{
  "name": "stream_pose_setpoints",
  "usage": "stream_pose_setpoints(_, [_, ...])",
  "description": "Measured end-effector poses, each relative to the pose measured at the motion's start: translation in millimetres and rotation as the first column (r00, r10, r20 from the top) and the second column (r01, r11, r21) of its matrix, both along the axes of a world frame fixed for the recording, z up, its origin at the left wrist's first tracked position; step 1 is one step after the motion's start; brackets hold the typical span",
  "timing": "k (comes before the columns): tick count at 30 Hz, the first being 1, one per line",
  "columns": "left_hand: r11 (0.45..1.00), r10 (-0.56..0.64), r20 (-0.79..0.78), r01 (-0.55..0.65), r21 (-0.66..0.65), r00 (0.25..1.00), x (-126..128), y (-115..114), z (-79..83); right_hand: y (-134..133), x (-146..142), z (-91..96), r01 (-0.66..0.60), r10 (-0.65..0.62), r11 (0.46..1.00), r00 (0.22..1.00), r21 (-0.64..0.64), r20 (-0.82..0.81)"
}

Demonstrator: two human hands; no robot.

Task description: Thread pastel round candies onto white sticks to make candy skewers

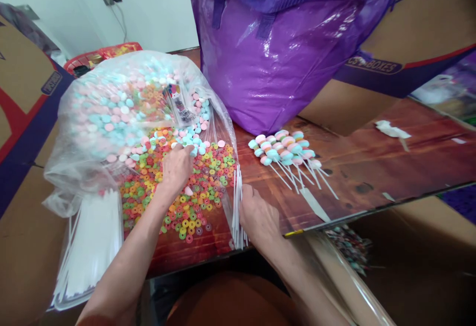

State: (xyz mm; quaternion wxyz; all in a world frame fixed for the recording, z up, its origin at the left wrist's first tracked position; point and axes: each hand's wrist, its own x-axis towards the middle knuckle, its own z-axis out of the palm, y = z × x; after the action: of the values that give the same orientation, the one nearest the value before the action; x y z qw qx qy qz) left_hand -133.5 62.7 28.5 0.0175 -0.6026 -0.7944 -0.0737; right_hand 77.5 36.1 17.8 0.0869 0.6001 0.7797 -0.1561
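My left hand (177, 169) reaches over the candy, its fingers curled together at the pink, white and blue marshmallows (201, 132). A pale blue one shows right at its fingertips. Under and around that hand lie many small gummy rings (208, 192) in red, orange, yellow and green. My right hand (260, 214) is closed at the edge of a row of thin white sticks (236, 207); its fingertips are partly hidden there. To the right of it, finished skewers of marshmallows and rings (284, 147) lie side by side on the table.
A large clear plastic bag (61, 167) of marshmallows lies open at the left. Below it is a pack of white sticks (91, 241). A purple bag (275, 63) stands behind the skewers. Cardboard boxes (353, 107) flank the wooden table (357, 167); paper scraps lie rightward.
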Motion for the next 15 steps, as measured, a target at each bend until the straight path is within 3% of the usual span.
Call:
stream_pose_setpoints(7, [0.998, -0.005, 0.153, -0.005, 0.068, 0.988, -18, -1, 1.4, 5, 11, -3.9, 0.067, -0.082, 0.995, 0.97, -0.073, -0.229])
stream_pose_setpoints(12, [0.987, 0.03, 0.333, -0.08, 0.137, 0.942, -32, -5, -2.8, 7, 22, -21.7, 0.119, -0.085, 0.992, 0.874, 0.041, -0.478])
stream_pose_setpoints(15, [0.967, 0.005, 0.299, -0.081, 0.243, 0.954, -36, -8, -9.4, 7, 24, -28.4, 0.154, -0.06, 0.982, 0.805, 0.11, -0.59])
